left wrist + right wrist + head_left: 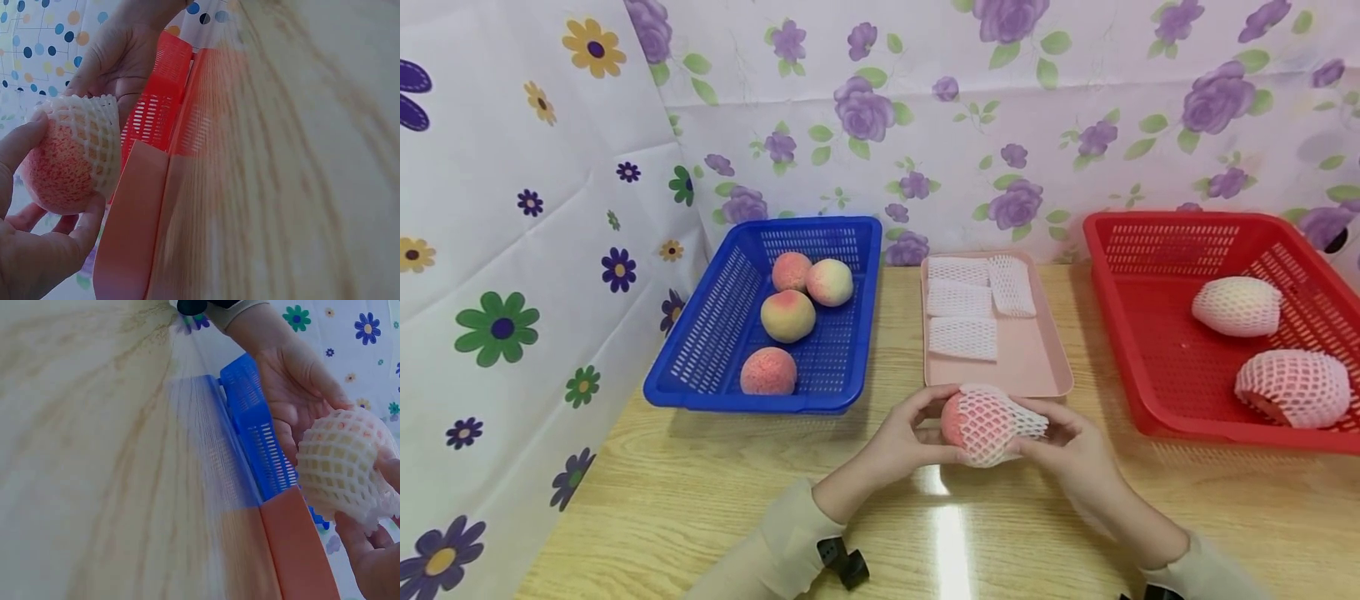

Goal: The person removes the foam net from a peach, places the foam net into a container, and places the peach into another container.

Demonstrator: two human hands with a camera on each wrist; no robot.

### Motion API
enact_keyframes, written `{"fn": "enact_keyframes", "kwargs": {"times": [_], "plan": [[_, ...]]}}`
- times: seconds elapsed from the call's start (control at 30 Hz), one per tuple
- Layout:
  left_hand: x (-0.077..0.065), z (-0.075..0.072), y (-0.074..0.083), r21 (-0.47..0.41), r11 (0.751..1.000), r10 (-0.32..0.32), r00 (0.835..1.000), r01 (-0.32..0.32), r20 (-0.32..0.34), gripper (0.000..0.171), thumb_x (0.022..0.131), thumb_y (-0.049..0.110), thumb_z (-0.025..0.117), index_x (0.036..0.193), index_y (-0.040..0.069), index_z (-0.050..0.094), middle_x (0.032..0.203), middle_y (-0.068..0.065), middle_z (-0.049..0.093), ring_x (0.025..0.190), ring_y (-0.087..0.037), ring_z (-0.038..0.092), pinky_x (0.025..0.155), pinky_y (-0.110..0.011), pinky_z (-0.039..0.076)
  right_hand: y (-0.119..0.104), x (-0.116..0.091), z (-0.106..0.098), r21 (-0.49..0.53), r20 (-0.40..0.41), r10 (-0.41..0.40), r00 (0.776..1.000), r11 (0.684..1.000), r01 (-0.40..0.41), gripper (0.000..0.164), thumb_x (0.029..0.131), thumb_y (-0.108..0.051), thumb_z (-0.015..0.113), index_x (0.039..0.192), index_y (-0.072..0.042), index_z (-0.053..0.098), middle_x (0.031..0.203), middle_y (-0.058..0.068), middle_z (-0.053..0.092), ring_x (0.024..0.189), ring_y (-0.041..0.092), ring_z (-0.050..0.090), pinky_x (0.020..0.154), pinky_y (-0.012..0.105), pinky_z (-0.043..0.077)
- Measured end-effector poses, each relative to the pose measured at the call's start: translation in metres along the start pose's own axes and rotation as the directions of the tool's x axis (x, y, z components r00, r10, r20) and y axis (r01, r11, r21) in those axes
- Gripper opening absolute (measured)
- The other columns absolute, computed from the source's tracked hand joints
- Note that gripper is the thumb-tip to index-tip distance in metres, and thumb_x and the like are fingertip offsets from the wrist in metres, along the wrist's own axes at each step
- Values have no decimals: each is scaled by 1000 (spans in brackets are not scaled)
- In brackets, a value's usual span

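**Peach [953,419] partly covered by white foam net [988,427]**

At lower centre of the frame, the left hand [901,439] grips the peach around its bare reddish end, while the right hand [1081,457] holds the net near its narrowed end. Pale sleeves [782,533] reach in from the bottom edge.

Left of centre, a blue basket [752,403] holds four uncovered peaches [787,316]. In the middle, just beyond the hands, four flat foam nets [962,339] lie in a pink tray [1032,358]. At the right, a red basket [1176,362] contains two netted peaches [1292,387], one pale, one pinker.

A wood-grain tabletop [685,492] carries everything; purple-flowered cloth [925,125] fills the top.
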State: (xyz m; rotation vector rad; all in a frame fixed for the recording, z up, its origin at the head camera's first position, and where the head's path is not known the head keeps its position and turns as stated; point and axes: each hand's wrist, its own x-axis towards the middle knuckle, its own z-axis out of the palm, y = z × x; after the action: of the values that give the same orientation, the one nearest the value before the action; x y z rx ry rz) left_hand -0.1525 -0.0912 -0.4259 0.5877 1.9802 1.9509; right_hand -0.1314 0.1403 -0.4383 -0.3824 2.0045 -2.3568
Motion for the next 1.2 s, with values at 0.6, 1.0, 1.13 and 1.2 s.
{"fn": "enact_keyframes", "kwargs": {"times": [0.6, 1.0, 1.13, 1.2], "plan": [[-2, 5, 9, -26, 999, -41, 999, 40, -33, 75, 71, -11, 75, 136, 3, 40, 133, -20, 48, 115, -20, 52, 92, -26, 53, -22, -1, 7, -143, -87, 24, 996, 989, -36, 37, 72, 11, 74, 94, -19, 76, 82, -11, 71, 70, 1, 62, 58, 16, 54], [-12, 2, 29, -15, 999, -51, 998, 51, -45, 78, 69, -7, 79, 137, 3, 40, 132, -16, 46, 113, -18, 51, 94, -27, 52, -50, 2, 7, -344, 17, 30, 999, 939, -22, 27, 74, -1, 78, 100, -6, 72, 82, -14, 68, 68, 2, 60, 57, 18, 54], [-17, -4, 36, 11, 999, -40, 998, 41, -52, 80, 69, -6, 80, 138, 4, 40, 133, -14, 46, 112, -18, 52, 92, -26, 53, -58, 4, 12, -377, 29, 50, 998, 925, -36, 28, 75, -7, 79, 100, 1, 69, 81, -13, 68, 68, 3, 60, 56, 20, 54], [-20, -7, 40, 26, 999, -25, 998, 27, -52, 81, 69, -4, 81, 138, 4, 40, 134, -15, 45, 112, -18, 51, 91, -26, 53, -61, 6, 14, -391, 34, 44, 998, 920, -28, 29, 75, -7, 79, 100, 3, 68, 80, -12, 67, 67, 4, 59, 56, 20, 53]]}}
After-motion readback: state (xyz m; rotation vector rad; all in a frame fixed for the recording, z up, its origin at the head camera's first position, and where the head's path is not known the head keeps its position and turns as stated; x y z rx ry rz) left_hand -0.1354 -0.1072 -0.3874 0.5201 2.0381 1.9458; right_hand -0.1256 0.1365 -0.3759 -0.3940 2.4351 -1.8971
